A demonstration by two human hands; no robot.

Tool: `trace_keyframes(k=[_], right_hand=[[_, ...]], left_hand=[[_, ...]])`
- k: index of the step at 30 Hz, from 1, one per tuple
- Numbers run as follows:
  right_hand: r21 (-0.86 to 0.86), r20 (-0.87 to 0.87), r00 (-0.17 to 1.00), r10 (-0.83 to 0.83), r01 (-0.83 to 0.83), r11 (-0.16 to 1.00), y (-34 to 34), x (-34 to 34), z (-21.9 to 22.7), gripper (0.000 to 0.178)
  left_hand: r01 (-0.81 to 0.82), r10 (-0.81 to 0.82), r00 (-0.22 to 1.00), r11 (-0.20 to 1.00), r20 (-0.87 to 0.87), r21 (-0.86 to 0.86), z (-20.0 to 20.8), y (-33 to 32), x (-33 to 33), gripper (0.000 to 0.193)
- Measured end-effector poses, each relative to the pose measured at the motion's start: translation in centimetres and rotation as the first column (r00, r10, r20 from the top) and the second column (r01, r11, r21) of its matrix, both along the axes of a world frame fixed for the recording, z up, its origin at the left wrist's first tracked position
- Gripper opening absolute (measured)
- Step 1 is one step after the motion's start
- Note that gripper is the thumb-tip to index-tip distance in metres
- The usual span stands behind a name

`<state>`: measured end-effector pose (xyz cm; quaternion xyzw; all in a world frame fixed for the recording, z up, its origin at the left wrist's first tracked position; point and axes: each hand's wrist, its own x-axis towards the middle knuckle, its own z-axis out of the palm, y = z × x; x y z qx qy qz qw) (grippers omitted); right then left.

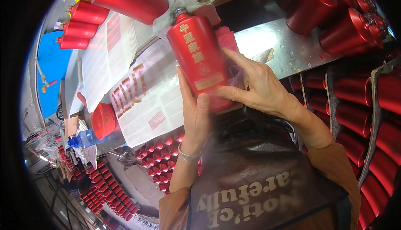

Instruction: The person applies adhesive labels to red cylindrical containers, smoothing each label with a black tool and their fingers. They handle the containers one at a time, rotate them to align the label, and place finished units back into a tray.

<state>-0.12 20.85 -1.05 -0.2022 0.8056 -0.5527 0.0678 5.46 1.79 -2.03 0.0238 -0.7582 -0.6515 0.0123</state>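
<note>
Over the worktable I hold a red bottle (204, 48) with gold lettering and a dark metal neck, tilted with its neck pointing away. My left hand (193, 115) grips it near the base, with the fingers along its left side and the thumb on the front. From the right, my right hand (261, 83) closes on the lower part, thumb at the base and index finger along the edge. A pale label strip (210, 82) sits low on the bottle's front. Behind the neck lies a grey cloth (161, 24), and a pink cloth (227, 37) shows beyond my right hand.
White sheets with small decals (156, 104) cover the table's left side, beside a red plastic scoop (103, 121). A wet metal surface (267, 37) lies ahead on the right, with red bottles (311, 6) standing there. Racks of red bottles (353, 90) flank my right side.
</note>
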Motion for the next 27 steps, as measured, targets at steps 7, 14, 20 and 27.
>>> trace_keyframes(k=[7, 14, 20, 27], right_hand=[[0.041, -0.007, 1.000, -0.015, 0.015, 0.999, -0.2, 0.2, -0.2, 0.085], [-0.103, -0.121, 0.975, -0.188, 0.176, 0.979, 0.6, 2.3, 0.1, 0.068], [0.010, -0.348, 0.927, -0.142, 0.155, 0.988, 1.0, 6.0, -0.8, 0.058], [0.091, -0.354, 0.925, -0.137, 0.180, 0.979, 0.4, 7.1, -2.9, 0.065]], left_hand=[[0.021, -0.021, 1.000, 1.000, -0.015, 0.019, -1.0, -0.3, -0.1, 0.098], [-0.019, 0.019, 0.999, 1.000, -0.029, 0.002, -0.8, 0.2, -0.1, 0.101], [-0.025, 0.025, 0.998, 1.000, -0.064, 0.004, -0.6, 0.7, 0.0, 0.095], [-0.062, 0.057, 0.995, 0.996, -0.076, -0.060, -0.9, 0.9, 0.0, 0.090]])
